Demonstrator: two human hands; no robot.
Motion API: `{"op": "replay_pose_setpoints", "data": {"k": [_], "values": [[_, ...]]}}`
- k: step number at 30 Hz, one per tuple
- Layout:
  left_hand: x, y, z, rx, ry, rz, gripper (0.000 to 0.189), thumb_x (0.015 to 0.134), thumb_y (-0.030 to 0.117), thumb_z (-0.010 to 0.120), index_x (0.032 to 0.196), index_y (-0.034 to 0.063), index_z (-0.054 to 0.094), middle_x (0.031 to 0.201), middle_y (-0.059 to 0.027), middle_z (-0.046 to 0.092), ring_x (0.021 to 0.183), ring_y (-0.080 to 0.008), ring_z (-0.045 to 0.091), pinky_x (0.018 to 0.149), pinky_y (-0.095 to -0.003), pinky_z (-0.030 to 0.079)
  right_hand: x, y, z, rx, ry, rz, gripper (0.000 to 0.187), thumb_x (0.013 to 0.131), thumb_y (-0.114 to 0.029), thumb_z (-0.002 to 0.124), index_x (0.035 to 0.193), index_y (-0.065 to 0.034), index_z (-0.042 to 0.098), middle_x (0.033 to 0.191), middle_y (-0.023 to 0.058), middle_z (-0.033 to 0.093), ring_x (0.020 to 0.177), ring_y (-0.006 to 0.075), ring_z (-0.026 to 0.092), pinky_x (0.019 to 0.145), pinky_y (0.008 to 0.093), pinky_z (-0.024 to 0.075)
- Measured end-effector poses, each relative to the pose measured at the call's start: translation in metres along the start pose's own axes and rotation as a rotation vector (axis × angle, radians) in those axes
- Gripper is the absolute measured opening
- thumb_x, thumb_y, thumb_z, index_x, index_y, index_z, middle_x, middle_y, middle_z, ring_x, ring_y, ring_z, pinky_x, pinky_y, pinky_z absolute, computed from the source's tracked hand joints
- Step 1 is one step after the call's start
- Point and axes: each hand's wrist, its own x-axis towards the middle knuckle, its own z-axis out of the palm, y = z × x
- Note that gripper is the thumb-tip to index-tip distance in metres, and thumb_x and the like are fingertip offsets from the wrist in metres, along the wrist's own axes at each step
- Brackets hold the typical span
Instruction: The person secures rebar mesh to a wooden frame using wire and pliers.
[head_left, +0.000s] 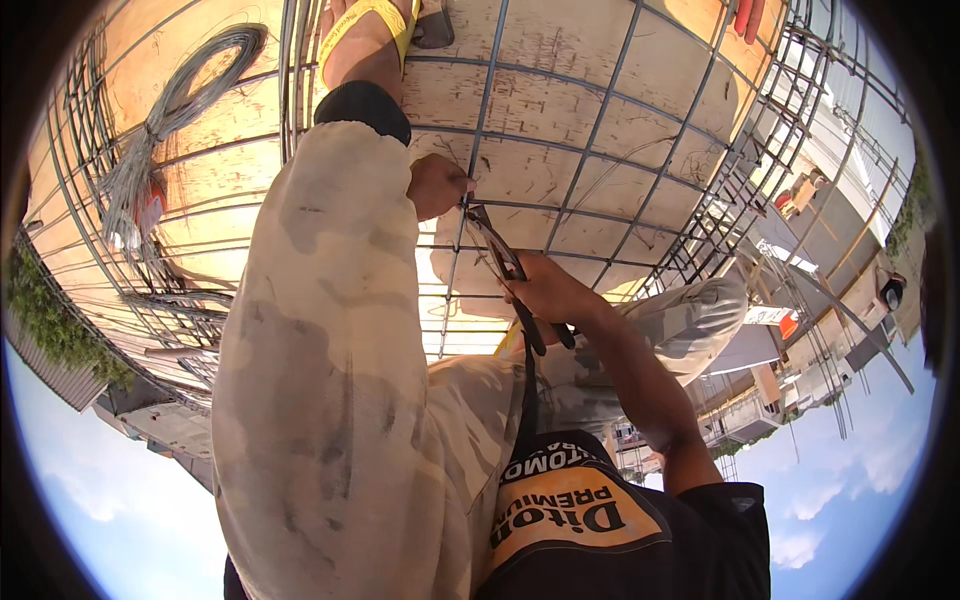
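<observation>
My right hand (536, 285) grips the handles of a pair of metal end-cutting pincers (499, 244). The pincers' jaws are at a crossing of the steel rebar grid (551, 202). Just beside the jaws is my left hand (439, 187), its fingers curled in at the same crossing; part of it is hidden behind my raised knee. Whether it pinches a wire cannot be made out. My foot in a yellow sandal (364, 26) stands on the grid at the top. A bundle of thin tie wire (161, 124) lies over the bars at the upper left.
Plywood boards (540, 97) lie under the grid. A dark metal tool head (433, 26) is beside my foot. Denser rebar cages (720, 202) run along the right and left sides. Part of another person, with something red (744, 19), shows at the top right. An orange-red object (154, 204) lies under the wire bundle.
</observation>
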Motion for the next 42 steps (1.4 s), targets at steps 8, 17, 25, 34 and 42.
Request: {"op": "replay_pose_setpoints", "data": {"k": [8,17,25,34,42], "values": [[0.004,-0.004,0.001,-0.008,-0.048,-0.004,0.022,0.089,0.018,0.063,0.085,-0.0001,0.075,0.073,-0.0112,0.070,0.070,-0.0195,0.066,0.071,-0.0337,0.050,-0.003,-0.018,-0.002,0.119,-0.044,0.097,0.016,0.096,-0.015,0.055,0.095,0.0010,0.053,0.077,0.0097,0.060,0.073,0.0202,0.060,0.069,0.0369,0.0482],[0.005,-0.007,0.011,0.035,0.068,0.102,0.023,0.086,0.024,0.066,0.080,0.0044,0.076,0.061,-0.0105,0.066,0.052,-0.0219,0.063,0.062,-0.0367,0.052,-0.016,-0.039,0.012,0.043,0.077,0.111,0.047,0.101,-0.044,0.046,0.107,0.0019,0.054,0.079,0.0105,0.062,0.073,0.0195,0.064,0.067,0.0349,0.0515],[-0.006,-0.011,0.001,0.106,0.078,0.070,0.024,0.089,0.021,0.064,0.086,-0.0003,0.073,0.067,-0.0127,0.065,0.060,-0.0221,0.061,0.063,-0.0347,0.047,-0.007,-0.015,0.032,0.960,-0.139,0.010,0.056,0.094,-0.039,0.064,0.128,0.0024,0.051,0.086,0.0058,0.061,0.072,0.0151,0.062,0.061,0.0273,0.0506],[-0.071,0.013,0.032,0.582,0.023,1.031,0.058,0.069,0.007,0.069,0.125,-0.0031,0.053,0.128,-0.0207,0.054,0.127,-0.0389,0.048,0.110,-0.0549,0.036,0.004,0.003,0.020,0.699,-0.154,-0.111,0.027,0.084,-0.027,0.074,0.087,-0.0016,0.067,0.071,0.0057,0.065,0.064,0.0150,0.063,0.061,0.0277,0.0495],[-0.005,0.008,0.084,0.478,0.034,1.144,0.024,0.071,0.023,0.074,0.071,0.0069,0.056,0.066,-0.0131,0.054,0.063,-0.0336,0.057,0.056,-0.0442,0.043,-0.028,-0.007,-0.034,0.230,-0.197,0.106,0.034,0.078,-0.035,0.074,0.084,-0.0019,0.070,0.075,0.0110,0.069,0.069,0.0214,0.068,0.061,0.0365,0.0536]]}}
